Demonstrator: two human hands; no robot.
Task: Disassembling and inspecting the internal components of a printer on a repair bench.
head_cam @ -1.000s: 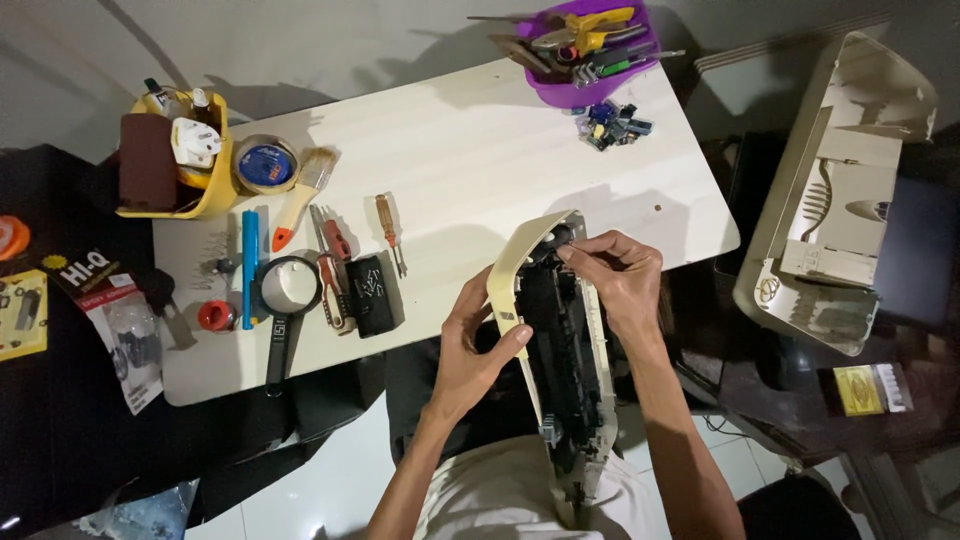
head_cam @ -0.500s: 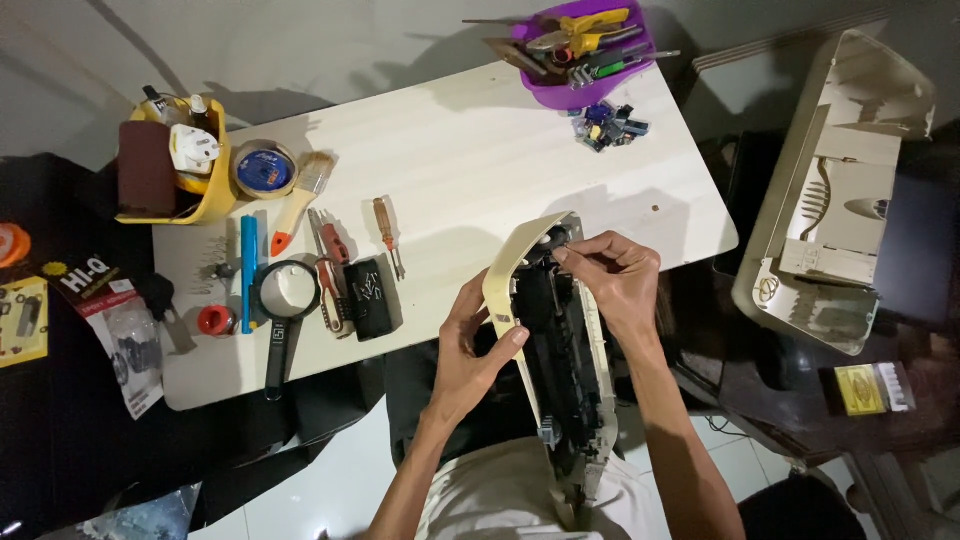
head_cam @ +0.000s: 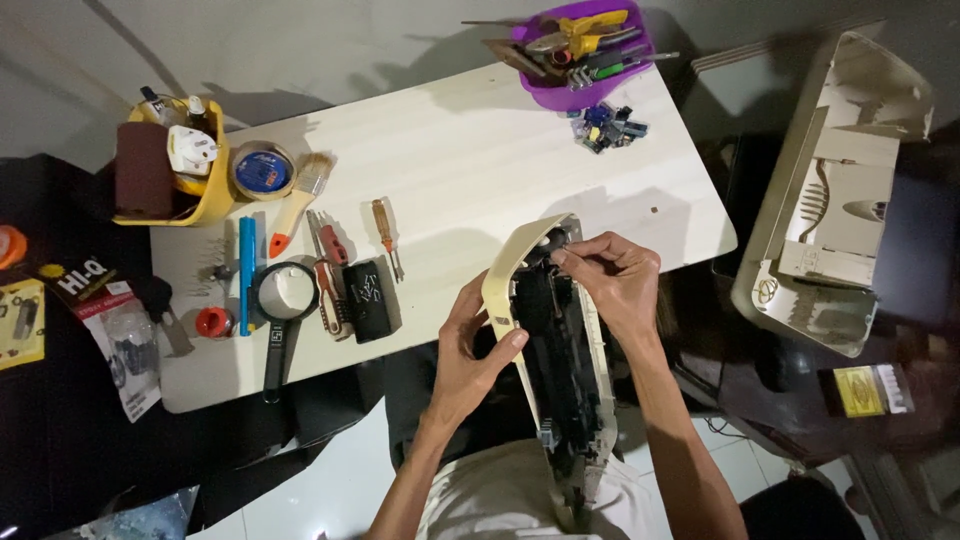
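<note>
A long cream plastic device part with black inner mechanism (head_cam: pixel 556 350) rests between my lap and the front edge of the white table (head_cam: pixel 470 160). My left hand (head_cam: pixel 472 345) grips its left cream edge, thumb pressed on the side. My right hand (head_cam: pixel 612 280) is at the top end, fingertips pinched on something small inside the black mechanism near the upper rim; what they pinch is too small to tell.
On the table's left lie an orange-handled screwdriver (head_cam: pixel 385 232), a black box (head_cam: pixel 368 300), a magnifier (head_cam: pixel 284 300), a blue pen (head_cam: pixel 246 270), a brush (head_cam: pixel 296 205) and a yellow bin (head_cam: pixel 185 170). A purple tool tray (head_cam: pixel 590 45) sits far back. A cream housing (head_cam: pixel 835 190) stands right.
The view shifted slightly. My right hand's fingers stay at the top of the mechanism with small adjustments; my left hand keeps its grip.
</note>
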